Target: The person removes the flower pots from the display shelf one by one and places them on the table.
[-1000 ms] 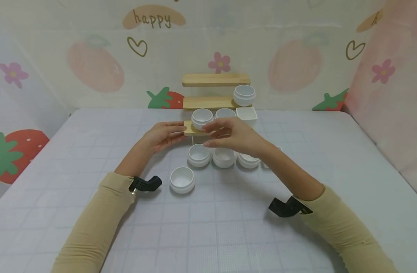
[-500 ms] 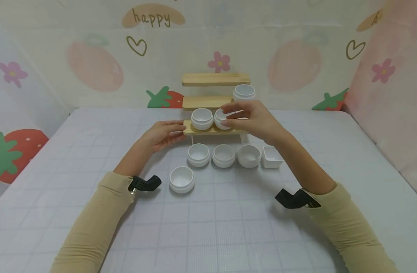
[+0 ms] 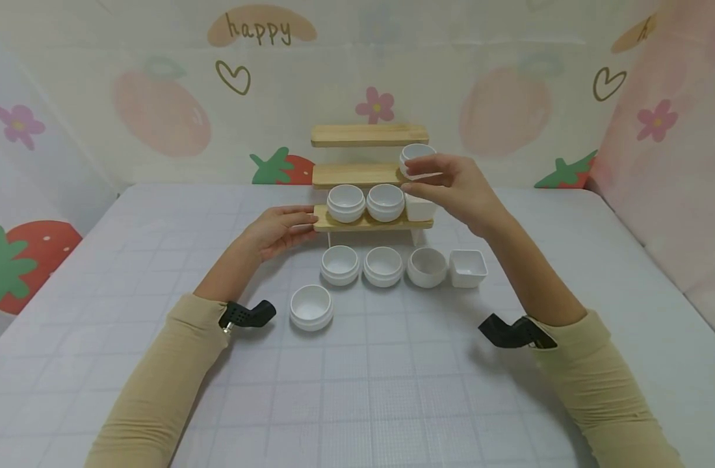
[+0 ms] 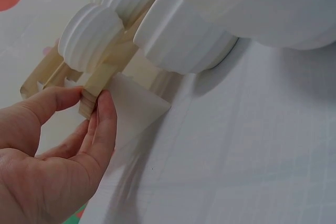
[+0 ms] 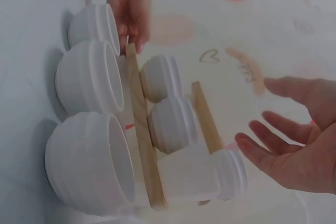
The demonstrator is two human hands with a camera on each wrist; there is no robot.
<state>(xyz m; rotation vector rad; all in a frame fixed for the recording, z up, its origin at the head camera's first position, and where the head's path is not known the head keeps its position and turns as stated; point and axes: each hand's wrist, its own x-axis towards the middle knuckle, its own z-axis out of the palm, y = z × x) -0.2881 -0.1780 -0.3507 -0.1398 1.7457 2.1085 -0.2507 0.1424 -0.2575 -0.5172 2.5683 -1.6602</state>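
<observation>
My left hand [image 3: 278, 233] pinches the left end of the lowest board of a tiered wooden shelf [image 3: 366, 225]. In the left wrist view, its thumb lies above that board end and the fingers below. Two round white bowls [image 3: 346, 203] and a square white bowl [image 3: 420, 209] sit side by side on this board. Another round bowl [image 3: 413, 153] stands at the right end of the middle board, partly hidden behind my right hand [image 3: 465, 192]. That hand hovers with nothing in it; the right wrist view shows its fingers [image 5: 281, 129] spread and apart from the bowls.
Before the shelf, a row of white bowls stands on the table: round ones [image 3: 383, 267] and a square one [image 3: 468, 268] at the right. One more round bowl [image 3: 312, 307] sits nearer, to the left. The top board [image 3: 369, 135] is at the back by the patterned backdrop.
My right hand has moved right and slightly up, away from the lowest board's bowls, to beside the middle board's bowl. The left hand stays on the board's end.
</observation>
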